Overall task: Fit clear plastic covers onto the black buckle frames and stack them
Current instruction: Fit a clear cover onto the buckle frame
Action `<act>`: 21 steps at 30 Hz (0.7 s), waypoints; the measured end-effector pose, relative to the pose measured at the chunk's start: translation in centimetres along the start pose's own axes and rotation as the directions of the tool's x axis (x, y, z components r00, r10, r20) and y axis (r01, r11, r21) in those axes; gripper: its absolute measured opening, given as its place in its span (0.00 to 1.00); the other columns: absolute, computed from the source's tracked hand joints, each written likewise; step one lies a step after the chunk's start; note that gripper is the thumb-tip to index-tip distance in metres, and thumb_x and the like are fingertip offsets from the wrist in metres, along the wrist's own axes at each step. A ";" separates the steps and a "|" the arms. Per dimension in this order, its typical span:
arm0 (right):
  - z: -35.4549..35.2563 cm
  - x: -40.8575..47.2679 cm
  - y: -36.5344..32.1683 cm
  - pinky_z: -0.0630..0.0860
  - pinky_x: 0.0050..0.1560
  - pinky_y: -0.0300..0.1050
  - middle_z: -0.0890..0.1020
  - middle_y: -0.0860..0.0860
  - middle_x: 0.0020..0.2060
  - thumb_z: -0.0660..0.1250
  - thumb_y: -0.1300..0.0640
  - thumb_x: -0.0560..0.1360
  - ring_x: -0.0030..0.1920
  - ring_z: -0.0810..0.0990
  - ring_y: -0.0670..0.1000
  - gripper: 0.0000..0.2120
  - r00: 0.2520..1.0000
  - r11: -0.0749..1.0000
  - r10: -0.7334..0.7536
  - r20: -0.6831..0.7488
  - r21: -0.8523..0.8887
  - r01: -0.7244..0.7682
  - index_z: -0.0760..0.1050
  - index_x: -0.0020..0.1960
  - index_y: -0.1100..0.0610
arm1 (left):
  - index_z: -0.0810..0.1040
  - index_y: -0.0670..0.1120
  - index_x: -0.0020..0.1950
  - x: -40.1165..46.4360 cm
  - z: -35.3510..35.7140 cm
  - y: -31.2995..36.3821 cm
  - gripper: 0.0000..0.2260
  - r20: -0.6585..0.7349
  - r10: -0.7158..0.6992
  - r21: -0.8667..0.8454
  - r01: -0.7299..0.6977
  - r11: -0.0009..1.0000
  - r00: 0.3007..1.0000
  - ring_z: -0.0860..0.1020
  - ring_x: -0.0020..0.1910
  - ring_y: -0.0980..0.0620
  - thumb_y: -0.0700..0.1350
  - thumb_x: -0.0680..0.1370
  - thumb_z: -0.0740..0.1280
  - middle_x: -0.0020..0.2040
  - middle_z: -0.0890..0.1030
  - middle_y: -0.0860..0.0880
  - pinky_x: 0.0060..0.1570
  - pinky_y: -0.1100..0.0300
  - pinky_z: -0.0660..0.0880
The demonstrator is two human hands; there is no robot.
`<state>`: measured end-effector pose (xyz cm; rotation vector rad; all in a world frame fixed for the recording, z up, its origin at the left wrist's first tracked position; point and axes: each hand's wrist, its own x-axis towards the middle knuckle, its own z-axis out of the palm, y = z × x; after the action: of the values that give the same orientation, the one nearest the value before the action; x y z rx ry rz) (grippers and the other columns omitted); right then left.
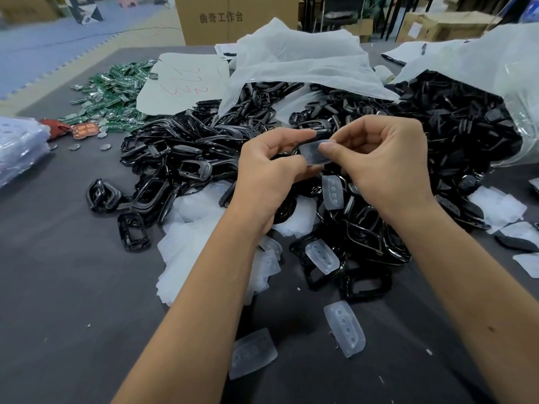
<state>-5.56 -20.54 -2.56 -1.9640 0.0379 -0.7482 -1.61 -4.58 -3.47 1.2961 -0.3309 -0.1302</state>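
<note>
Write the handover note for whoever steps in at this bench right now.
Left hand grips a black buckle frame.
Right hand pinches a clear cover against that frame; not visibly seated yet.
Loose frames are heaped mid-table, more spilling from the plastic bag.
Spare covers lie near the front edge.
No finished stack is visible.
Left: seat this cover, start a stack, then repeat.

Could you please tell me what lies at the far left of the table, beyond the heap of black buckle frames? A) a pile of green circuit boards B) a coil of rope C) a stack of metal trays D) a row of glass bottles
A: a pile of green circuit boards is spread on the table left of the black buckle frames.
</note>
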 end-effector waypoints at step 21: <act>0.4 -0.1 0.2 0.82 0.40 0.42 0.86 0.46 0.35 0.82 0.55 0.70 0.36 0.86 0.48 0.06 0.998 1.000 -0.013 -0.057 0.020 0.014 0.85 0.40 0.51 | 0.84 0.35 0.55 0.0 0.0 -0.2 0.13 0.009 0.004 0.020 -0.004 1.000 1.000 0.84 0.48 0.44 0.25 0.76 0.65 0.47 0.83 0.37 0.48 0.51 0.84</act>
<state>-5.40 -20.25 -2.91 -1.9255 0.0513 -0.8107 -1.56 -4.65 -3.65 1.3145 -0.3426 -0.1296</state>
